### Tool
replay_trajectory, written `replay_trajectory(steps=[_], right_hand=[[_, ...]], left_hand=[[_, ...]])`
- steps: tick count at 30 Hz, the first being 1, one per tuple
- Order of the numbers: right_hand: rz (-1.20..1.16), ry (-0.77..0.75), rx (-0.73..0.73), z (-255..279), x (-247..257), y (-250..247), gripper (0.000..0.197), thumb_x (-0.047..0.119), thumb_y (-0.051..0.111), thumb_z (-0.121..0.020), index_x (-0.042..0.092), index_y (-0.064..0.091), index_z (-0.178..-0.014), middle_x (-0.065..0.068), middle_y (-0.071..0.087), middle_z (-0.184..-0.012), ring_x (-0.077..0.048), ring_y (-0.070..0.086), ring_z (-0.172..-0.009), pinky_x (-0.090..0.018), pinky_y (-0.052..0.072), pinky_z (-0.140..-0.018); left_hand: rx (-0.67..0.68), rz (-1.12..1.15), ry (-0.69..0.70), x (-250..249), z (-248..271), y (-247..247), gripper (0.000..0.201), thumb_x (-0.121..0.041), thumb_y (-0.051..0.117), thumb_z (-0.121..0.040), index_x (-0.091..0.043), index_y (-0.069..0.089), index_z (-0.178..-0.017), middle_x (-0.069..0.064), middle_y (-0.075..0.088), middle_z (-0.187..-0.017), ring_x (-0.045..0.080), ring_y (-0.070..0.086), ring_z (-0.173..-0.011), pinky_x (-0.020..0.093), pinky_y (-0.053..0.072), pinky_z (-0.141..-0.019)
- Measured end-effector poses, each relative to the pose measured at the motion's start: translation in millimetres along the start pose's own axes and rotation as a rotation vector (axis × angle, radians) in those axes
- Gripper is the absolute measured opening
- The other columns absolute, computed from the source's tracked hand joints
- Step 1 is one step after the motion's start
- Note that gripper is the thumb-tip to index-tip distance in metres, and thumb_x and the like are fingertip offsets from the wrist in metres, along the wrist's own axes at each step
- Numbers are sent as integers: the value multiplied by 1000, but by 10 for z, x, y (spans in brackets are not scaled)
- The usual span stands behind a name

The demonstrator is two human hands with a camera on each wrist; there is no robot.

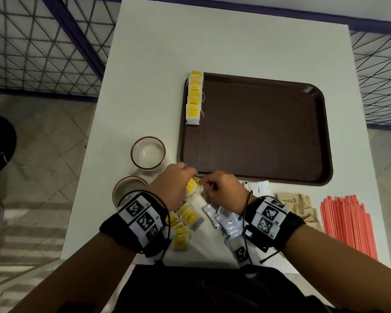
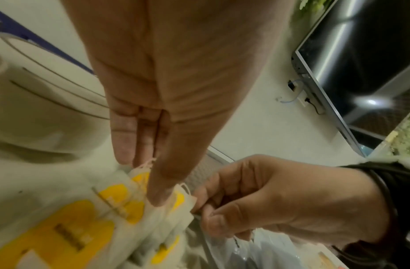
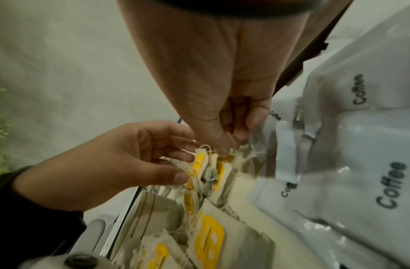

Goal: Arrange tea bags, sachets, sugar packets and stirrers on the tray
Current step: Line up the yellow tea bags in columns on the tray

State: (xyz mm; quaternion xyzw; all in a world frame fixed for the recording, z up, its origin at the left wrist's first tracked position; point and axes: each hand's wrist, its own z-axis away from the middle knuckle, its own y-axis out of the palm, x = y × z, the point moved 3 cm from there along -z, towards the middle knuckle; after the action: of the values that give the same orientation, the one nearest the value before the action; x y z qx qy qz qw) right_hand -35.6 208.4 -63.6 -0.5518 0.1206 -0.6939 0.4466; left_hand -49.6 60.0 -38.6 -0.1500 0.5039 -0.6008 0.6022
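A dark brown tray (image 1: 253, 141) lies on the white table, with a row of yellow-labelled tea bags (image 1: 194, 98) along its left edge. Just in front of the tray's near edge, my left hand (image 1: 178, 181) grips a small bunch of tea bags (image 3: 208, 169) between thumb and fingers (image 2: 123, 145). My right hand (image 1: 219, 188) pinches the top of one tea bag in that bunch (image 2: 188, 200), among tangled strings. More loose tea bags (image 1: 183, 220) lie under my left wrist.
White coffee sachets (image 1: 226, 220) lie under my right wrist, with brown sugar packets (image 1: 298, 204) and red stirrers (image 1: 348, 224) to their right. Two cups (image 1: 148, 155) (image 1: 128, 190) stand left of the tray. The table's left edge is close to the cups.
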Motion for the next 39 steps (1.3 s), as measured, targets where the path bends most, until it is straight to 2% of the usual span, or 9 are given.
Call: replay_trajectory(steps=[6, 10, 16, 19, 23, 27, 34, 37, 39], right_hand=[[-24, -30, 6, 58, 16, 8, 34, 5, 67, -74, 8, 67, -108, -12, 62, -96, -21, 57, -86, -26, 44, -79], [-11, -86, 42, 49, 107, 44, 50, 13, 72, -75, 15, 59, -123, -2, 57, -96, -7, 45, -85, -17, 33, -77], [-232, -66, 28, 28, 151, 121, 50, 7, 65, -77, 12, 51, -125, 10, 52, -93, -5, 50, -77, -7, 37, -69], [-435, 25, 45, 26, 126, 137, 40, -2, 54, -82, 10, 53, -120, 2, 56, -97, -9, 54, -79, -22, 47, -76], [-366, 87, -32, 12, 120, 90, 21, 9, 47, -93, 10, 59, -111, 1, 62, -93, -16, 60, -83, -32, 50, -78], [-212, 50, 5, -18, 173, 102, 18, 21, 57, -92, 7, 67, -94, -4, 66, -85, -17, 60, -75, -31, 47, -72], [-238, -4, -228, -54, 164, 163, 7, 2, 68, -75, 6, 69, -81, -8, 69, -83, -13, 60, -75, -21, 45, -74], [-290, 27, -233, -63, 135, 150, 16, -1, 70, -71, 12, 64, -77, -4, 63, -78, -16, 60, -69, -26, 48, -70], [-368, 29, -202, -49, 121, 129, 28, -6, 69, -69, 14, 61, -87, 0, 59, -82, -15, 58, -66, -25, 49, -69]], left_hand=[[14, -28, 32, -25, 11, 4, 37, -1, 56, -79, -18, 53, -111, 6, 60, -102, 25, 57, -95, 36, 47, -78], [-6, 109, 9, 28, 92, -38, 30, -1, 57, -78, -22, 53, -99, -1, 58, -80, 19, 57, -75, 31, 45, -65], [8, 231, 37, 71, 185, -58, 33, -1, 61, -76, -18, 56, -103, -9, 55, -73, 9, 53, -66, 24, 43, -65], [7, 278, 40, 82, 207, -67, 35, 0, 62, -75, -21, 58, -103, -12, 55, -74, 1, 51, -65, 18, 41, -62], [2, 340, 10, 106, 239, -107, 28, -2, 65, -77, -20, 61, -98, -12, 60, -75, 0, 56, -67, 19, 47, -66], [-19, 395, 3, 125, 284, -168, 25, -3, 67, -77, -21, 64, -94, -11, 61, -75, 2, 59, -70, 20, 49, -68], [-108, 438, 26, 130, 362, -320, 27, -4, 69, -76, -24, 65, -94, -13, 62, -78, 1, 61, -72, 10, 47, -67], [-148, 480, 14, 163, 384, -371, 27, -3, 69, -76, -24, 65, -92, -10, 65, -80, 4, 61, -72, 17, 50, -71], [-177, 495, 10, 208, 401, -392, 29, -4, 70, -76, -29, 64, -89, -10, 66, -80, 4, 61, -71, 18, 51, -71]])
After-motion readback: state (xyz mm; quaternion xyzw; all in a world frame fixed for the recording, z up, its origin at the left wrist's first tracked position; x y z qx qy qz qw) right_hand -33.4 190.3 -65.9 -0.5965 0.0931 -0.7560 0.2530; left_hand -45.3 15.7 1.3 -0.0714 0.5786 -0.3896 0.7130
